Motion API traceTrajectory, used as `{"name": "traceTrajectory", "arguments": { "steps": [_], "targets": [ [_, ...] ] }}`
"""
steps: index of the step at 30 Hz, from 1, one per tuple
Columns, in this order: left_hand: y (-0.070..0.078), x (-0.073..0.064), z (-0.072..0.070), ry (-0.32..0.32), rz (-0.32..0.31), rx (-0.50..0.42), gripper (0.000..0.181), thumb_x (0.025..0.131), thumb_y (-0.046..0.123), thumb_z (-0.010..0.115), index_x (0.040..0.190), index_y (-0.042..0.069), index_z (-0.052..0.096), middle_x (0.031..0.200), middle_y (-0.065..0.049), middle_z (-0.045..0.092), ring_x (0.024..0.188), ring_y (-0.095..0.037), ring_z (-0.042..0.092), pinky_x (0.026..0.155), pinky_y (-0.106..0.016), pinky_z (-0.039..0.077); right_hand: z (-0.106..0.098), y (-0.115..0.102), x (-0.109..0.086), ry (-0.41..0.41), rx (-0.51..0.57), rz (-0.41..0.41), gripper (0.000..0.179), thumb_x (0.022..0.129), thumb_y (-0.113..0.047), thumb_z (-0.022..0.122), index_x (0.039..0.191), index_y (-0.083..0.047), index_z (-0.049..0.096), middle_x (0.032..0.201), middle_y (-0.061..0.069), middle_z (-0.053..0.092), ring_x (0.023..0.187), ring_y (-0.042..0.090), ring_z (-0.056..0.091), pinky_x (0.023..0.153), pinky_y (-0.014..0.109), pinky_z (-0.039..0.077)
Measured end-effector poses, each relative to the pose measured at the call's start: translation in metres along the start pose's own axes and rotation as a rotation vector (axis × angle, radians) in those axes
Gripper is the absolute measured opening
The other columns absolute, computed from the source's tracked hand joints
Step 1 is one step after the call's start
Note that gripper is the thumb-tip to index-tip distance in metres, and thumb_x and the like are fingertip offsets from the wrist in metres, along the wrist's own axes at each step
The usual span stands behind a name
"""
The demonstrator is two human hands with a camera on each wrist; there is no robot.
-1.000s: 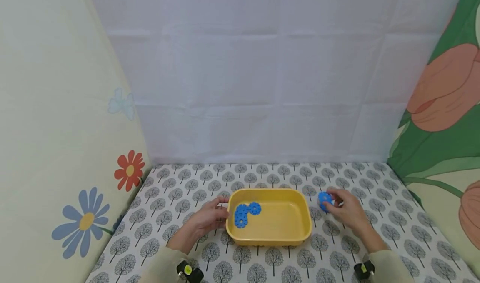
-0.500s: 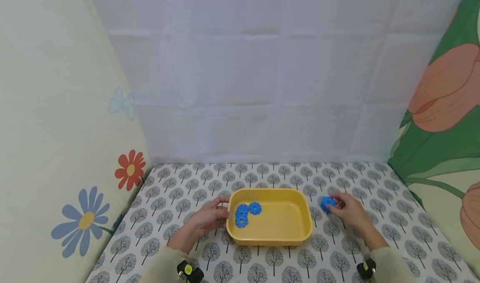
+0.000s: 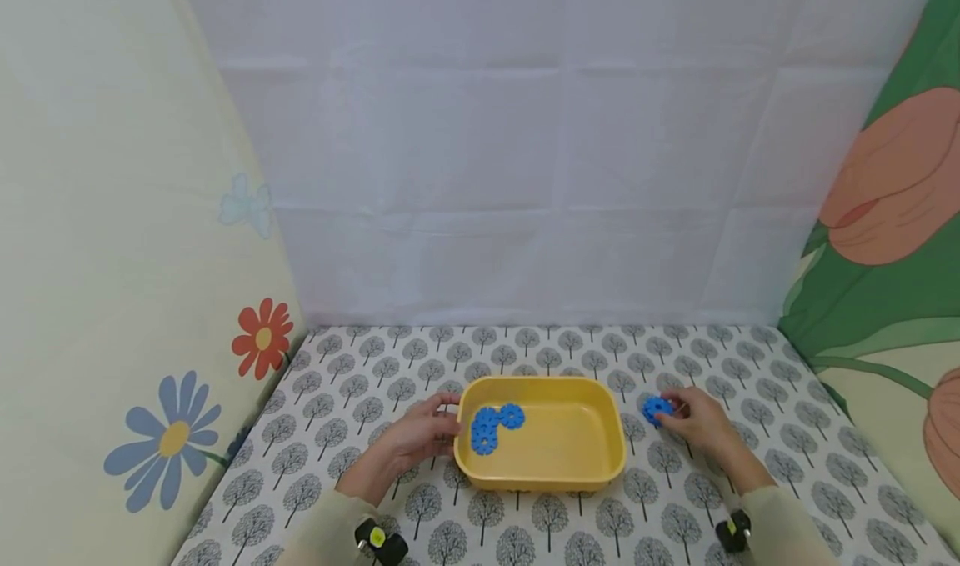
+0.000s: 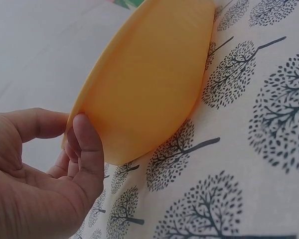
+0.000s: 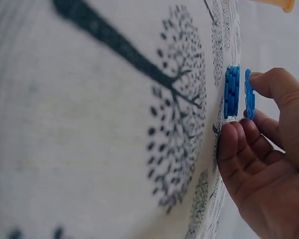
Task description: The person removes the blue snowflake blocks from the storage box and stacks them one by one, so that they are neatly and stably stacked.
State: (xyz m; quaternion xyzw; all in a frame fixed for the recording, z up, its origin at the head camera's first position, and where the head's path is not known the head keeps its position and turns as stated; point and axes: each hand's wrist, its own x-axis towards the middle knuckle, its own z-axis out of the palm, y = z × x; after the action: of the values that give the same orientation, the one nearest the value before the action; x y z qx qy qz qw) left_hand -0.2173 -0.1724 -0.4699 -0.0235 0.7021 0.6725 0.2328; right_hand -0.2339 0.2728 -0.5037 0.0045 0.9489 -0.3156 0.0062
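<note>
Patterned cloth (image 3: 637,453) leaves passage between the right wall of the yellow tray (image 3: 570,441) and the blue stack (image 5: 231,92). The right hand (image 3: 702,426) bars the stack's right side; the left hand (image 3: 415,438), the tray's left rim.

the head view looks forward and down over the patterned cloth (image 3: 337,399), far enough back to take in left hand (image 3: 416,437), right hand (image 3: 701,424), yellow tray (image 3: 562,441) and white backdrop (image 3: 487,174). the left wrist view, tipped sideways, faces the tray's outer wall from close by the left hand. the right wrist view skims low across the cloth toward the right hand and blue disc (image 5: 249,95), which the head view shares; the yellow corner up top is probably the tray.
</note>
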Motion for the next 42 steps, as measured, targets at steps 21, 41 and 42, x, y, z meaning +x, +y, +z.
{"name": "traceTrajectory", "arguments": {
  "steps": [21,41,42],
  "targets": [
    [0.001,-0.003,0.002,-0.003,0.002,0.004,0.052,0.092,-0.001,0.060,0.140,-0.001,0.039,0.102,-0.015,0.061,0.080,-0.021,0.060,0.067,-0.031,0.055,0.001,0.001,0.003,-0.022,-0.009,0.010,0.038,0.088,-0.015,0.075,0.119,0.005,0.065,0.103,0.015,0.060,0.091,0.026,0.057,0.079,0.043,0.053],
    [0.001,-0.003,0.002,-0.002,0.007,0.014,0.052,0.093,0.000,0.061,0.141,-0.001,0.039,0.102,-0.014,0.062,0.080,-0.021,0.060,0.067,-0.032,0.055,-0.014,-0.021,-0.002,0.088,0.071,0.025,0.041,0.099,-0.021,0.062,0.130,0.004,0.059,0.105,0.016,0.060,0.093,0.027,0.057,0.074,0.039,0.051],
    [0.001,-0.002,0.002,0.000,0.006,0.014,0.052,0.093,0.000,0.061,0.141,-0.001,0.040,0.101,-0.014,0.062,0.080,-0.021,0.060,0.067,-0.032,0.055,-0.016,-0.026,-0.003,0.095,0.081,0.000,0.040,0.099,-0.020,0.062,0.131,0.004,0.059,0.105,0.015,0.061,0.093,0.027,0.058,0.074,0.039,0.051]
  ]
}}
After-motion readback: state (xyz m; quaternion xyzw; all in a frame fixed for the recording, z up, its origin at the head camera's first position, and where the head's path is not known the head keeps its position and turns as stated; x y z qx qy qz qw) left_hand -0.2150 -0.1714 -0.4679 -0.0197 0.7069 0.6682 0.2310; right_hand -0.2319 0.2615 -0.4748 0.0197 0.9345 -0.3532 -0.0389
